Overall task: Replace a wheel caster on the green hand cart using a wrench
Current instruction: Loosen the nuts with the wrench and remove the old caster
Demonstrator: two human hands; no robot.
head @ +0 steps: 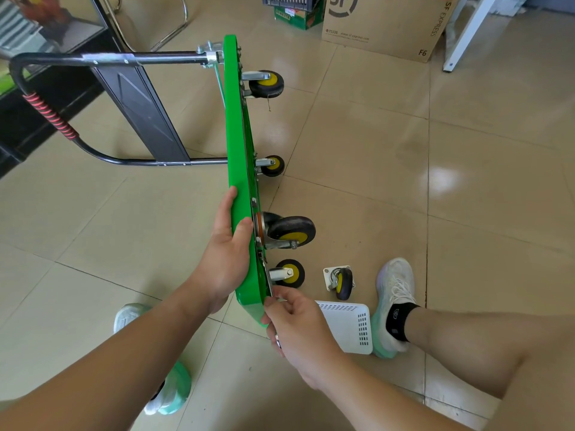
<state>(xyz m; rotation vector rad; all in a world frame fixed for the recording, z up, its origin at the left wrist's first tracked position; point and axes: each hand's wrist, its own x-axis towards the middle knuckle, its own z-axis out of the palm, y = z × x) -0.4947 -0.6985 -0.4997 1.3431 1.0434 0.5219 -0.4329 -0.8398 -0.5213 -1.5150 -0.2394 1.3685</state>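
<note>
Lower centre: right hand [300, 325], fingers curled round a slim metal wrench [277, 338]. The tool is mostly hidden in the fist, its upper end at the bottom corner of the green hand cart [238, 144]. Just above, left hand [225, 253] grips the deck edge. Cart lies tipped on its side on the tiled floor [466, 181], deck edge-on through frame centre, black handle [62, 60] out to the left. Four mounted casters point right; lowest caster [289, 273] sits just above the right hand. Loose caster [340, 283] lies on the floor to its right, near a white basket [351, 328]. Cardboard box [385, 29] at upper right.
</note>
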